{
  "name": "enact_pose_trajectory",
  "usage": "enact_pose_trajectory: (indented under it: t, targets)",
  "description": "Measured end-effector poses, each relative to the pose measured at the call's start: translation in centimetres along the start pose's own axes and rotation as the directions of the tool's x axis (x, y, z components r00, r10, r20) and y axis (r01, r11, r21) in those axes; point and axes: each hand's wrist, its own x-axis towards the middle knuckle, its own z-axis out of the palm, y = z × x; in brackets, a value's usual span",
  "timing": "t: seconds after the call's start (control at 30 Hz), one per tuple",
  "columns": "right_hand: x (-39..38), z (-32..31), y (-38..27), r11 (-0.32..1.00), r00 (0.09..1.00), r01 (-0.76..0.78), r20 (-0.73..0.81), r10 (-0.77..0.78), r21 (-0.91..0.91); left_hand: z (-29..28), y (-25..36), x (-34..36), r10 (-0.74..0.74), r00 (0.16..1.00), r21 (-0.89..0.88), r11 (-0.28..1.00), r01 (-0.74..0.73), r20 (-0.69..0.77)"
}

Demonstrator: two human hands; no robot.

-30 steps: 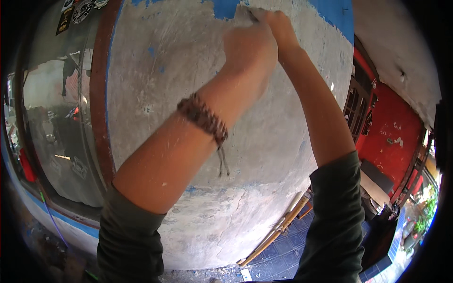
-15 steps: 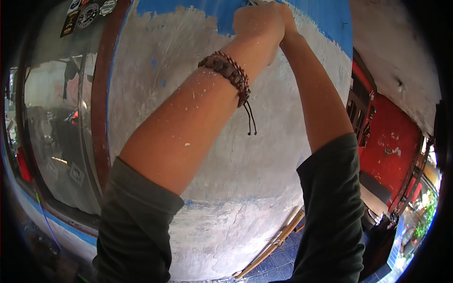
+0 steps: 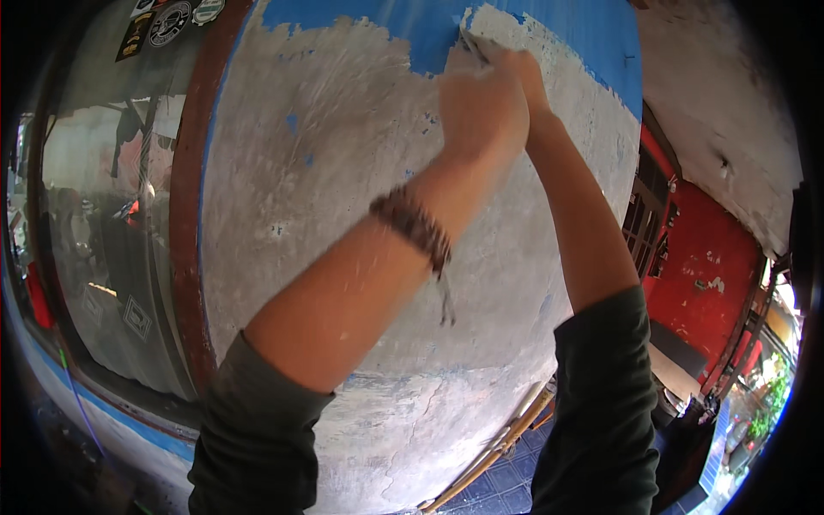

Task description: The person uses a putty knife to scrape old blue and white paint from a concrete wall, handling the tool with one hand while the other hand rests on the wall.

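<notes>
So I'm counting two bare hands here, and they're sitting together at the far middle of the scene. The right hand point(image 3: 520, 73) is clamping one thin, flat scraping tool point(image 3: 474, 47), whose blade is poking out to the far left of the fingers, against the wall point(image 3: 343, 172), right by a ragged edge of blue paint point(image 3: 562, 39). The left hand point(image 3: 483, 112) is pressing up against the right one on its near left side, but it's showing blurry and its fingers are hiding, so I can't tell if it's gripping the tool as well.

One braided bracelet point(image 3: 412, 225) is circling the left wrist, with its cord dangling. Two dark sleeves point(image 3: 262, 433) are covering the upper parts of the arms. At least two small blue flecks point(image 3: 292, 124) are sticking to the bare grey part of the wall, left of the hands.

Over on the left, one window point(image 3: 112, 249) is sitting in a brown frame point(image 3: 193, 215), and I'm counting four stickers point(image 3: 170, 24) at its far end. On the near right, at least two long poles point(image 3: 515, 429) are lying along the foot of the wall, by blue floor tiles point(image 3: 506, 485). Farther right, one red wall point(image 3: 699, 257) is showing pale, chipped spots.
</notes>
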Motion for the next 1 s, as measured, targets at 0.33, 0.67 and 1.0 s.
enact_pose_trajectory:
  t: [0.33,0.67,1.0]
  targets:
    - [-0.6,-0.4,0.5,0.998,0.998,0.069,0.003,-0.069,0.004,0.5,-0.8,0.6,0.027,0.999,-0.062,0.998,-0.029,-0.033]
    - [-0.7,-0.3,1.3,0.987,0.988,0.149,-0.031,-0.151,-0.054,0.3,0.2,-1.0,-0.007,0.999,-0.025,1.000,0.008,0.050]
    - [0.2,-0.7,0.7,1.000,1.000,-0.020,0.016,0.020,0.016,0.5,0.1,-0.2,0.027,0.999,-0.027,0.999,-0.026,0.018]
